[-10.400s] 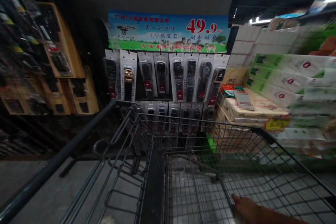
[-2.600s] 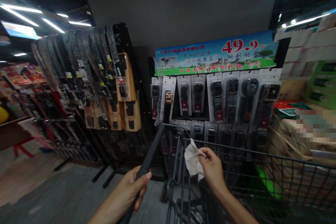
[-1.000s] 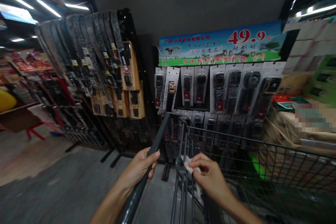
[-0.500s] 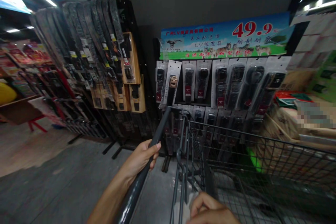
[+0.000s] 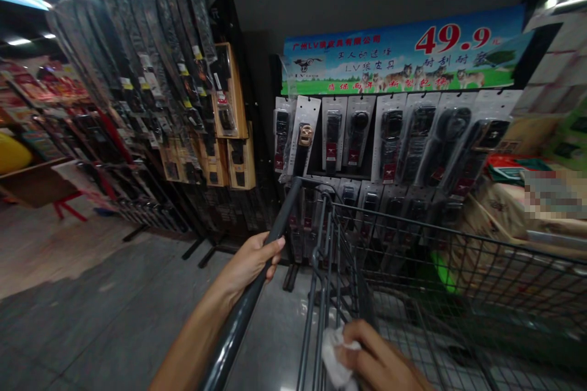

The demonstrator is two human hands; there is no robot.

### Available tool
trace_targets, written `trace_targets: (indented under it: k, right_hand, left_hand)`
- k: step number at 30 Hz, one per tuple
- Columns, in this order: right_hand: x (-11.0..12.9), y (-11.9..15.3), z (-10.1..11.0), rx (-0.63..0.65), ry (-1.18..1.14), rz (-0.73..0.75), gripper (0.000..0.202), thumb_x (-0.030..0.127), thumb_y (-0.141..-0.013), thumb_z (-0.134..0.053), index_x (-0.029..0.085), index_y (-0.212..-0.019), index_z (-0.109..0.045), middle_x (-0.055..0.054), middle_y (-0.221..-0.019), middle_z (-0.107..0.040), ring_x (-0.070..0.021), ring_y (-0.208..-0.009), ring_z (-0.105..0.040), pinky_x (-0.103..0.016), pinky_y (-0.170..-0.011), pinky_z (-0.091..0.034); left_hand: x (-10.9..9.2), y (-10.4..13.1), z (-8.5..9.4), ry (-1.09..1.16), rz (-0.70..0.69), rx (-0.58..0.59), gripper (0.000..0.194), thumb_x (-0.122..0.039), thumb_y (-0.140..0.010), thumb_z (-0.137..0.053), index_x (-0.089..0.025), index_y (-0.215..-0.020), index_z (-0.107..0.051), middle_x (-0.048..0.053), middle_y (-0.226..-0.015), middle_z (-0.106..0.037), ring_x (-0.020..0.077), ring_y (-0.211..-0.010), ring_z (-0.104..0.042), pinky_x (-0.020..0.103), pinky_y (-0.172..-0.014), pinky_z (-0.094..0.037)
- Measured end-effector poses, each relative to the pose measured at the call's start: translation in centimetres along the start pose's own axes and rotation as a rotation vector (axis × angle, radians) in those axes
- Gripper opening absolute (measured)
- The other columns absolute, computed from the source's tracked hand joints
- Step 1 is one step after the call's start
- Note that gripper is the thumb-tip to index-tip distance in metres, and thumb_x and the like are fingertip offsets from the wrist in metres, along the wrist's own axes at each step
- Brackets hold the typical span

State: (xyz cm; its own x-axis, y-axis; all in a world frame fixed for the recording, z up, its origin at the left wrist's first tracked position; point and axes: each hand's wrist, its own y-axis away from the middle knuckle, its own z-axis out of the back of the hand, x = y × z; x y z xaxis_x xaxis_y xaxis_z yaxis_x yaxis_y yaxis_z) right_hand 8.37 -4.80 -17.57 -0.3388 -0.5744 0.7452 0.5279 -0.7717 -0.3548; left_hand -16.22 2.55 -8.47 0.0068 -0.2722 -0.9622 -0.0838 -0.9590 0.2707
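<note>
My left hand (image 5: 250, 263) is wrapped around the dark handle bar (image 5: 257, 293) of a wire shopping cart (image 5: 458, 269). My right hand (image 5: 376, 360) sits low at the bottom edge, closed on a crumpled white tissue (image 5: 334, 357) pressed against the wires of the cart's folding seat frame (image 5: 323, 256). The cart basket stretches away to the right of both hands.
A rack of packaged belts (image 5: 389, 140) hangs straight ahead under a blue and green sign reading 49.9 (image 5: 403, 52). Long belts hang on a dark stand (image 5: 156, 85) to the left. Stacked tissue packs (image 5: 541, 195) stand at the right. Grey floor (image 5: 92, 305) lies at the left.
My right hand with the tissue dropped from the top of the seat frame to lower down the wires. The left hand stayed on the handle bar. The view tilted slightly.
</note>
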Motion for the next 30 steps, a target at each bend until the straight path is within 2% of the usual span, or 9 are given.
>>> trace_targets:
  k: [3,6,9,11,15,17,22,27,30]
  right_hand:
    - [-0.3,-1.8,1.2,0.000,0.057,0.073,0.026,0.007,-0.083,-0.036,0.023,-0.092,-0.055,-0.005,-0.090,-0.058,-0.0124,-0.081,-0.058,-0.019,-0.072,-0.047]
    - [-1.1,-3.0,1.8,-0.006,0.126,0.057,0.029,0.003,-0.079,-0.035,0.022,-0.090,-0.053,-0.004,-0.091,-0.056,-0.0120,-0.082,-0.058,-0.020,-0.073,-0.047]
    - [-1.6,-4.1,2.6,-0.119,0.189,-0.027,0.025,0.004,-0.080,-0.035,0.021,-0.084,-0.052,-0.004,-0.085,-0.055,-0.0124,-0.076,-0.057,-0.021,-0.070,-0.048]
    - [-1.5,-4.6,3.0,-0.204,0.194,-0.039,0.023,0.007,-0.084,-0.036,0.021,-0.088,-0.054,-0.004,-0.084,-0.054,-0.0129,-0.076,-0.057,-0.022,-0.070,-0.048]
    - [-1.0,-4.7,2.3,-0.184,0.203,0.113,0.044,0.006,-0.084,-0.036,0.023,-0.121,-0.049,-0.006,-0.093,-0.055,-0.0117,-0.081,-0.058,-0.021,-0.074,-0.049]
    - [-1.6,-4.2,1.2,-0.180,0.264,0.178,0.053,0.002,-0.081,-0.035,0.025,-0.128,-0.045,-0.006,-0.095,-0.055,-0.0111,-0.079,-0.059,-0.020,-0.072,-0.050]
    - [-3.9,-3.5,-0.4,-0.300,0.539,0.236,0.052,-0.001,-0.080,-0.032,0.018,-0.126,-0.048,-0.011,-0.097,-0.058,-0.0137,-0.078,-0.061,-0.021,-0.066,-0.052]
    - [-5.0,-3.8,0.6,-0.352,0.860,0.455,0.042,0.004,-0.085,-0.029,0.013,-0.116,-0.055,-0.014,-0.100,-0.063,-0.0200,-0.089,-0.062,-0.027,-0.072,-0.054]
    - [-5.9,-4.4,1.5,-0.403,0.885,0.432,0.041,0.004,-0.087,-0.027,0.013,-0.113,-0.056,-0.013,-0.095,-0.063,-0.0187,-0.085,-0.062,-0.026,-0.069,-0.054]
  left_hand:
    - [0.0,-0.2,0.0,0.009,-0.003,0.013,0.046,-0.050,-0.064,-0.069,-0.017,-0.079,-0.041,-0.007,-0.054,-0.041,0.0034,-0.039,-0.035,0.015,-0.036,-0.025]
    - [0.1,-0.4,0.1,0.006,-0.005,0.014,0.048,-0.052,-0.062,-0.071,-0.017,-0.079,-0.041,-0.007,-0.054,-0.041,0.0036,-0.039,-0.035,0.015,-0.035,-0.026]
    - [0.2,-0.5,0.2,-0.011,-0.008,0.006,0.052,-0.054,-0.058,-0.072,-0.017,-0.076,-0.041,-0.007,-0.054,-0.042,0.0038,-0.038,-0.035,0.016,-0.035,-0.027]
    - [0.2,-0.5,0.2,-0.019,-0.012,0.006,0.052,-0.055,-0.058,-0.071,-0.017,-0.077,-0.042,-0.007,-0.053,-0.042,0.0040,-0.037,-0.035,0.016,-0.035,-0.027]
    - [0.5,-0.6,0.2,-0.027,-0.029,0.015,0.051,-0.056,-0.060,-0.070,-0.017,-0.076,-0.042,-0.007,-0.052,-0.041,0.0038,-0.036,-0.033,0.017,-0.035,-0.025]
    - [0.6,-0.7,0.1,-0.037,-0.045,0.017,0.051,-0.057,-0.060,-0.069,-0.017,-0.075,-0.042,-0.007,-0.051,-0.040,0.0039,-0.036,-0.033,0.017,-0.035,-0.025]
    - [0.5,-0.7,-0.1,-0.070,-0.050,0.021,0.049,-0.058,-0.062,-0.067,-0.017,-0.074,-0.043,-0.007,-0.052,-0.040,0.0042,-0.036,-0.034,0.017,-0.035,-0.024]
    - [0.4,-0.6,-0.2,-0.070,-0.033,0.023,0.049,-0.059,-0.063,-0.066,-0.018,-0.073,-0.041,-0.007,-0.053,-0.041,0.0042,-0.036,-0.035,0.018,-0.036,-0.025]
    - [0.3,-0.6,-0.2,-0.070,-0.033,0.021,0.051,-0.059,-0.061,-0.067,-0.018,-0.075,-0.042,-0.007,-0.053,-0.041,0.0043,-0.037,-0.035,0.017,-0.036,-0.025]
